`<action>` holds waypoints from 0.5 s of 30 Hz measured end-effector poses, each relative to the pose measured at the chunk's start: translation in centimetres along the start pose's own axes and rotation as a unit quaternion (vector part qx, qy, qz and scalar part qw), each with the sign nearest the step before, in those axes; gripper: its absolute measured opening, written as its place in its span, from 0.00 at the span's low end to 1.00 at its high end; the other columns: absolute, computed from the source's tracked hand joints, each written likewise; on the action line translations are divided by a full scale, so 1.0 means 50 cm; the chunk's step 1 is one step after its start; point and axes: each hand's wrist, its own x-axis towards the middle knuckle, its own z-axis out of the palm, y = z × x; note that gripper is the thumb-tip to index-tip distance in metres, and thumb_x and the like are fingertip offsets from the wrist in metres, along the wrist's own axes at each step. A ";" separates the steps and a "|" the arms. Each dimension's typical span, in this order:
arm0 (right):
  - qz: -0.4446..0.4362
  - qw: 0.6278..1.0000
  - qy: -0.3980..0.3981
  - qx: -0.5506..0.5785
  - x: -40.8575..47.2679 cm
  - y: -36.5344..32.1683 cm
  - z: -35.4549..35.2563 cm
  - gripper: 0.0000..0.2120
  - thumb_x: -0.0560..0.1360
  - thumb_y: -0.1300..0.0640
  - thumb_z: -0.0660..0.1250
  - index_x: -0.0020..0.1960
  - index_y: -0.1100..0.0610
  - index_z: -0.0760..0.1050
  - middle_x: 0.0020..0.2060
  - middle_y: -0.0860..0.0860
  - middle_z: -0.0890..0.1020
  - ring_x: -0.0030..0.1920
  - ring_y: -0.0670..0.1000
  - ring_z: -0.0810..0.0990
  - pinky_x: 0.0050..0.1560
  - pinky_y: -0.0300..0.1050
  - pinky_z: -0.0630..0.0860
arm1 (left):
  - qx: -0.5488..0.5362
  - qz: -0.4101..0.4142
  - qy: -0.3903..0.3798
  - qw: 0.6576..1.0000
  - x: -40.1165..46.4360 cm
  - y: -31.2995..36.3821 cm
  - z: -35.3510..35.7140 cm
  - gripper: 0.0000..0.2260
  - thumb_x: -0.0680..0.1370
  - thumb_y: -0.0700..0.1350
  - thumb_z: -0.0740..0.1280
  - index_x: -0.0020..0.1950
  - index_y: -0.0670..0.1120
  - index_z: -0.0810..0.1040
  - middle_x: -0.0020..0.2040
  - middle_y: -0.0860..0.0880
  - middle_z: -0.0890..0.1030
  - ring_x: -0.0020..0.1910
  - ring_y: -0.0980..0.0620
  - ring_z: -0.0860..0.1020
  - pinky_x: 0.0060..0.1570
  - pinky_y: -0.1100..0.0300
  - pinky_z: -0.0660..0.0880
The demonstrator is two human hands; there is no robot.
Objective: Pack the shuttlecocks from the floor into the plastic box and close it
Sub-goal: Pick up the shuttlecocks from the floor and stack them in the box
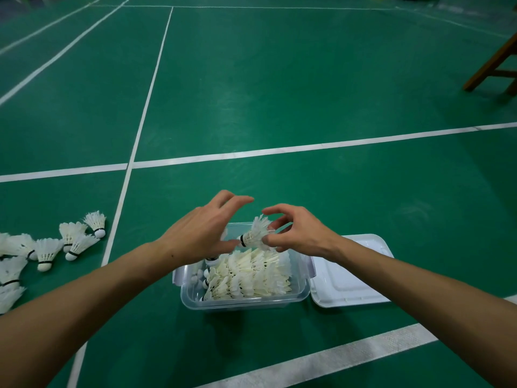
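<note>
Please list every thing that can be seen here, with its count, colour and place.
box: one, clear plastic, on the floor in the middle, open, part full of white shuttlecocks
held shuttlecock: one, white, above the box
loose shuttlecocks: about ten, white, on the floor at left
lid: one, white, flat on the floor right of the box
wooden legs: brown, far right
left hand: over the box
right hand: pinches the held shuttlecock

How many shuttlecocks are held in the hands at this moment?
1: the right hand pinches a shuttlecock above the plastic box. The left hand shows none, but its palm side is hidden.
</note>
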 end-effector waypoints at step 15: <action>-0.012 0.988 -0.012 0.152 -0.001 -0.025 0.026 0.23 0.76 0.58 0.78 0.69 0.50 0.79 0.57 0.56 0.83 0.55 0.54 0.86 0.54 0.56 0.87 | -0.021 -0.032 -0.036 0.999 -0.010 -0.011 0.030 0.53 0.70 0.61 0.80 0.83 0.58 0.48 0.76 0.54 0.58 0.46 0.52 0.79 0.49 0.52 0.81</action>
